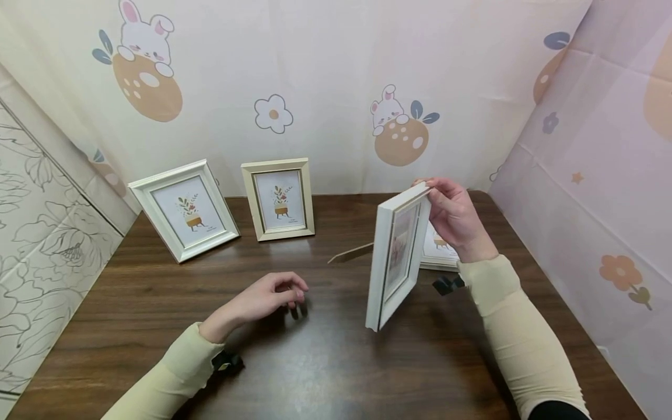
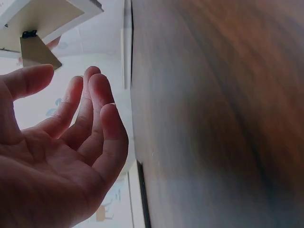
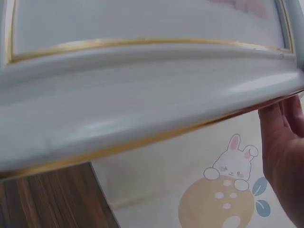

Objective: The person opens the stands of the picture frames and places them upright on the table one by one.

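The right hand (image 1: 455, 217) pinches the top corner of a white picture frame (image 1: 374, 268), holding it upright and turned side-on above the table, its back stand (image 1: 350, 254) swung out to the left. In the right wrist view the white frame (image 3: 142, 104) with gold edging fills the upper part, and the hand (image 3: 285, 156) touches its edge at the right. The left hand (image 1: 268, 298) hovers over the table with fingers loosely bent, holding nothing; in the left wrist view its palm and fingers (image 2: 71, 142) show empty.
A white frame (image 1: 228, 232) leans at the back left, and a cream frame (image 1: 310, 204) stands beside it. Another frame (image 1: 440, 263) is partly hidden behind the right hand and held frame. A patterned curtain (image 1: 325, 70) hangs behind the brown table (image 1: 157, 291).
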`<act>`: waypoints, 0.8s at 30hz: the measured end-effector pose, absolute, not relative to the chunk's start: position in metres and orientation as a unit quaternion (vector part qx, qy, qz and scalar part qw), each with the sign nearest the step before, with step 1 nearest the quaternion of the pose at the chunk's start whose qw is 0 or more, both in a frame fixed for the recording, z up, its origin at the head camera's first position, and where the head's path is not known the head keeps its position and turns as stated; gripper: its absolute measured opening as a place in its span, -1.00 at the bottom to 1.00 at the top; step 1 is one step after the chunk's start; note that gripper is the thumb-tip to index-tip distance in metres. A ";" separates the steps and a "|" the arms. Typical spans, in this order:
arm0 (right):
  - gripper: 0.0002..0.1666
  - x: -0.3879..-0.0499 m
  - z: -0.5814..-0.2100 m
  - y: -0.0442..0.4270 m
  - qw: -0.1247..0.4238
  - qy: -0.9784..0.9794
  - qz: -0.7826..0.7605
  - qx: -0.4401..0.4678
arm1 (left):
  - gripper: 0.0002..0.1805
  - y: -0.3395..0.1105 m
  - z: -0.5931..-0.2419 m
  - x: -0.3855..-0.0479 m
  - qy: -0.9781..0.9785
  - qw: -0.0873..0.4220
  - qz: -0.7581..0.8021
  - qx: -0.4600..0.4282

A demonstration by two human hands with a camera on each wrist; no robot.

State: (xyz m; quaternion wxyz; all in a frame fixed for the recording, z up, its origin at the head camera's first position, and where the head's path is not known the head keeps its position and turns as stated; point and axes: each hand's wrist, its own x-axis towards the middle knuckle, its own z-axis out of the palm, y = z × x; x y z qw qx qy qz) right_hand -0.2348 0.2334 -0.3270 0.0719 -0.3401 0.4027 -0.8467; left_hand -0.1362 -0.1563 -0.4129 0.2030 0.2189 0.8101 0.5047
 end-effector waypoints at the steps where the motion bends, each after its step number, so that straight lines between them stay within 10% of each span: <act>1: -0.80 -0.235 -0.327 0.233 0.061 0.415 -0.845 -0.332 | -0.75 -0.158 -0.412 -0.137 0.811 0.202 0.505 0.214; 24: -0.80 -0.251 -0.320 0.220 -0.076 0.570 -0.803 -0.160 | -0.77 -0.185 -0.378 -0.160 0.789 0.139 0.574 0.171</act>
